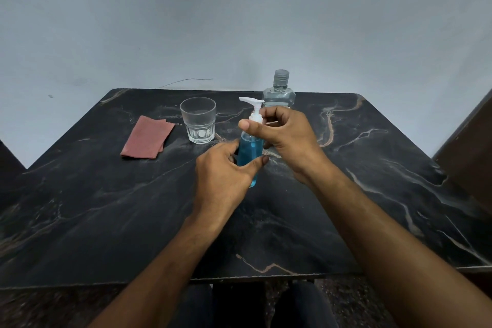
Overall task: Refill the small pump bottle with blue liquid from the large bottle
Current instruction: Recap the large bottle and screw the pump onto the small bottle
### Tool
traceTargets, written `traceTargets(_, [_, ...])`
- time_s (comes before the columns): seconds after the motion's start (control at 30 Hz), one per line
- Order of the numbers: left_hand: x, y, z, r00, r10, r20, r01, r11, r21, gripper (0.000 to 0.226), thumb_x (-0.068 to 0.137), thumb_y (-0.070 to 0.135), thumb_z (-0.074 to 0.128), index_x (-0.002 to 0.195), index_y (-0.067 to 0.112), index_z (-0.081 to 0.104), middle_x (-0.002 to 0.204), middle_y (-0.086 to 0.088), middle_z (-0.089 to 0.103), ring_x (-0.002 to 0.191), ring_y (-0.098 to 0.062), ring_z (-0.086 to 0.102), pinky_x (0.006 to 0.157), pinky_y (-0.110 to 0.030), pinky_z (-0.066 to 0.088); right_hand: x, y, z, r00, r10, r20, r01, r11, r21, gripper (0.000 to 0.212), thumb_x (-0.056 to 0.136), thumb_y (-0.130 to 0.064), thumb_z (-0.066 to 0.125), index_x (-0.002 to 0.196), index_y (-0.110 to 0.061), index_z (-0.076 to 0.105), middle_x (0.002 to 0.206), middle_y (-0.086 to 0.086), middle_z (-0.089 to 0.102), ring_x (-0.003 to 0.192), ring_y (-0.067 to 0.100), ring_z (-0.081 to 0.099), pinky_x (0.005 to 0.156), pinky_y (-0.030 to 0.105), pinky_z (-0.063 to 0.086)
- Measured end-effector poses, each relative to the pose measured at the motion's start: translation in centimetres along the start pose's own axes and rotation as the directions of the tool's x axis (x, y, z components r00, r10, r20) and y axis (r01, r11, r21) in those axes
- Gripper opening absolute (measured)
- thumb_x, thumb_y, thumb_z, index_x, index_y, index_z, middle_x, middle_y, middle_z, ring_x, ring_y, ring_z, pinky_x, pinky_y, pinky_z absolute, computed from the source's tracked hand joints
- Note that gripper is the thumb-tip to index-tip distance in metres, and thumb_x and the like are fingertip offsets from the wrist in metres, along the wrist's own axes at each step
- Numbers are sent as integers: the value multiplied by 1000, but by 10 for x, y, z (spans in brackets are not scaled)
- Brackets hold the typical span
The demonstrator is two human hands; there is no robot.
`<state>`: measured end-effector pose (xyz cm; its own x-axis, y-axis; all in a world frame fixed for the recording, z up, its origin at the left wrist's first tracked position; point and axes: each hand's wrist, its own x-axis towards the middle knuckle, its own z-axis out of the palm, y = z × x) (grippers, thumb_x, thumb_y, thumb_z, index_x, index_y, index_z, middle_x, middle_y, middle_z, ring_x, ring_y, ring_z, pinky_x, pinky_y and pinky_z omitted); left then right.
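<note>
View from above a dark marble-look table (pixel 106 221) w/ pale and tan veins, set against a plain grey-blue wall (pixel 239 21). A thin wire (pixel 186 81) curves along the wall just behind the far edge. Dark shapes frame both sides of the table; can't tell what they are.

Centre of table: small pump bottle (pixel 249 151), clear, filled w/ blue liquid, white pump on top w/ nozzle pointing left. Left hand (pixel 226 167) wraps its lower body, thumb across the front. Right hand (pixel 282 135) pinches the white collar at the neck btw thumb and fingers.

Behind it, near the far edge: large bottle (pixel 279 93), clear, capped, upright. Left of the pump bottle stands a clear glass tumbler (pixel 198 119); further left lies a folded reddish cloth (pixel 147 137).
</note>
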<state>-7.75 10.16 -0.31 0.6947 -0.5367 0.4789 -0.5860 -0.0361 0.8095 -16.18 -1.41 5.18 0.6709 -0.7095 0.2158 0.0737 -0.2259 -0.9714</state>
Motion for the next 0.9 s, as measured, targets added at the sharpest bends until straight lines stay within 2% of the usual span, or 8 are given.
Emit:
traceTargets(0.07, [1,0,-2,1000,-3,2,3,1000,11,27,71,50,88,74,30,71,56,13,58,49,1,51,49,-10,36,0,-2,-6,999,10,50,-12,999,30,35,81,-28,83,110,-10,75,98,4,76,85,8,70,67,21,52])
traceTargets(0.2, [2,0,-1,1000,-15,-2,15,999,36,29,71,51,87,73,30,68,57,11,57,49,1,50,48,-11,37,1,-4,-7,999,-52,-16,52,998,18,20,79,-17,84,94,-5,79,81,-3,79,71,0,71,61,11,51])
traceTargets(0.33, [0,3,1,999,-42,11,42,999,20,30,72,54,86,86,29,75,68,9,68,59,-3,64,57,-29,58,1,-3,0,997,-52,-65,53,998,17,25,71,-21,90,86,-5,76,78,1,78,71,8,74,63,17,55])
traceTargets(0.47, [1,3,-1,999,-48,17,48,999,19,30,72,53,86,85,29,75,65,9,67,56,-3,62,58,-32,59,1,-1,-3,1000,-2,5,2,1000,3,34,79,-27,85,107,-10,76,98,6,78,86,9,74,68,20,55])
traceTargets(0.53, [1,2,-2,999,-50,18,50,998,30,30,72,53,86,84,29,74,63,9,66,55,-3,60,56,-30,57,1,0,-4,1000,-16,25,16,1000,5,24,85,-22,79,106,-10,78,96,4,79,87,9,73,70,22,55])
traceTargets(0.63, [0,2,0,999,-39,1,39,999,29,28,72,51,87,83,28,74,58,11,61,50,-1,54,51,-20,47,0,-1,0,997,-63,-33,63,998,-5,20,81,-17,83,95,-3,79,84,3,79,74,4,72,64,13,53])
traceTargets(0.77, [0,3,3,999,-52,-6,52,998,20,26,74,48,87,85,28,75,61,10,63,50,-1,55,53,-21,49,-1,0,9,992,-53,-116,58,997,43,26,72,-17,89,90,-1,79,83,7,79,79,19,77,74,30,63])
traceTargets(0.9, [0,1,1,999,-52,11,52,998,17,24,75,48,86,84,30,73,65,11,67,57,-1,62,55,-17,50,0,2,8,995,-72,-68,73,997,4,26,77,-18,86,94,0,77,87,9,79,79,19,76,76,31,62])
